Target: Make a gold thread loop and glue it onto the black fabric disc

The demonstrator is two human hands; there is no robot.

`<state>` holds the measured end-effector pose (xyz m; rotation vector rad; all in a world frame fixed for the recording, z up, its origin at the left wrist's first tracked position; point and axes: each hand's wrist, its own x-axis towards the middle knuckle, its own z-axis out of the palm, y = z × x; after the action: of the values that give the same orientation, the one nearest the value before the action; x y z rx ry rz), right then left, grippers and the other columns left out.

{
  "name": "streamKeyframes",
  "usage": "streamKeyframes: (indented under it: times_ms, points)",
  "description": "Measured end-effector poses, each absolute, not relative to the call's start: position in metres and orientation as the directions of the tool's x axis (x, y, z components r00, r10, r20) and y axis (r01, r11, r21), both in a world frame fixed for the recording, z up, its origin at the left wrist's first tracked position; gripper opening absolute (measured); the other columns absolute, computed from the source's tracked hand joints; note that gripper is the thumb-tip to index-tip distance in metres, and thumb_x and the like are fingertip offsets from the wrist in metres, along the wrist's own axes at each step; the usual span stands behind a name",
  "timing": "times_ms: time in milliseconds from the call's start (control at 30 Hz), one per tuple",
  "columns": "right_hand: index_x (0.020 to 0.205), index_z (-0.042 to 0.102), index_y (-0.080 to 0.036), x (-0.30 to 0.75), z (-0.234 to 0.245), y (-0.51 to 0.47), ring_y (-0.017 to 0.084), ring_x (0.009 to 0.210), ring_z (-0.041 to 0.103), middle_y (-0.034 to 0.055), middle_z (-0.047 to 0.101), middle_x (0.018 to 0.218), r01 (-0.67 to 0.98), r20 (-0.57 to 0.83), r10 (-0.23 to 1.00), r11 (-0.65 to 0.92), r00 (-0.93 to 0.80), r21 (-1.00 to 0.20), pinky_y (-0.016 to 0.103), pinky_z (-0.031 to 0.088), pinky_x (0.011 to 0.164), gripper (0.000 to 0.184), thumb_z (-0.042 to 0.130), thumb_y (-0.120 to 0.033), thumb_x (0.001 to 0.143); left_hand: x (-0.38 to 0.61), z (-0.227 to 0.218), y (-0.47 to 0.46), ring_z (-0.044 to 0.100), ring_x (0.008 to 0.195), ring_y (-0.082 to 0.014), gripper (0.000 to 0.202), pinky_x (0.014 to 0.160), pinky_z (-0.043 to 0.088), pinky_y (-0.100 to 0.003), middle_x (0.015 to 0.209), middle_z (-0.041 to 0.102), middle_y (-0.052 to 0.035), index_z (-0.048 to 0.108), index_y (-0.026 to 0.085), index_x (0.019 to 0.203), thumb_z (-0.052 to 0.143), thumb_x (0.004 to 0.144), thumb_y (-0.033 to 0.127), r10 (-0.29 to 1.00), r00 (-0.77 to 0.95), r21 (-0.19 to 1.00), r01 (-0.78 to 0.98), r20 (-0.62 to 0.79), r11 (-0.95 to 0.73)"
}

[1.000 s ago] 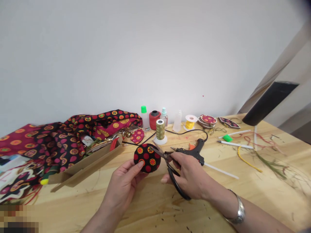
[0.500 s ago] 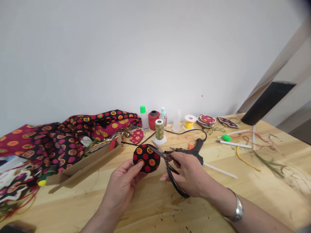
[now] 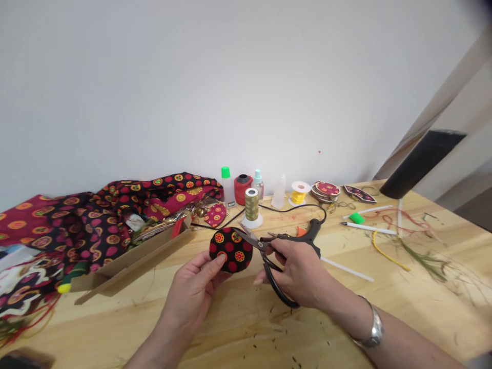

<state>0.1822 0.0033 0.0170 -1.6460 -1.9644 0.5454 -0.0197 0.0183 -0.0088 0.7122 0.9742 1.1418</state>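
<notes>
My left hand (image 3: 196, 289) pinches the lower edge of a round black fabric disc (image 3: 230, 249) patterned with red and yellow dots, holding it upright above the wooden table (image 3: 238, 328). My right hand (image 3: 298, 271) grips black-handled scissors (image 3: 265, 256), whose blades point left and touch the disc's upper right edge. A silver bracelet (image 3: 371, 328) sits on my right wrist.
Behind the hands lie a black glue gun (image 3: 303, 236) with its cord, a gold thread spool (image 3: 252, 205), a red spool (image 3: 243, 188), small bottles (image 3: 227, 185) and a yellow reel (image 3: 300, 193). Patterned cloth (image 3: 96, 220) and a cardboard box (image 3: 130, 259) fill the left. Pens and thread scraps (image 3: 407, 246) lie right.
The hands, disc and scissors have hardly moved; the view has shifted slightly, so everything sits a little lower left than before.
</notes>
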Motion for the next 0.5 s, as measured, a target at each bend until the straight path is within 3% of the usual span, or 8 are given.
streamKeyframes:
  times_ms: [500]
  points:
    - [0.067, 0.057, -0.020, 0.1836, 0.0127, 0.0053, 0.011, 0.048, 0.041, -0.0021, 0.051, 0.052, 0.783, 0.186, 0.978, 0.188, -0.094, -0.593, 0.022, 0.026, 0.047, 0.029, 0.063, -0.049, 0.069, -0.0192, -0.0095, 0.0191, 0.068, 0.084, -0.0207, 0.018, 0.077, 0.053, -0.030, 0.093, 0.075, -0.0105, 0.073, 0.012, 0.085, 0.073, 0.069, 0.020, 0.964, 0.125, 0.859, -0.439, -0.233, 0.265]
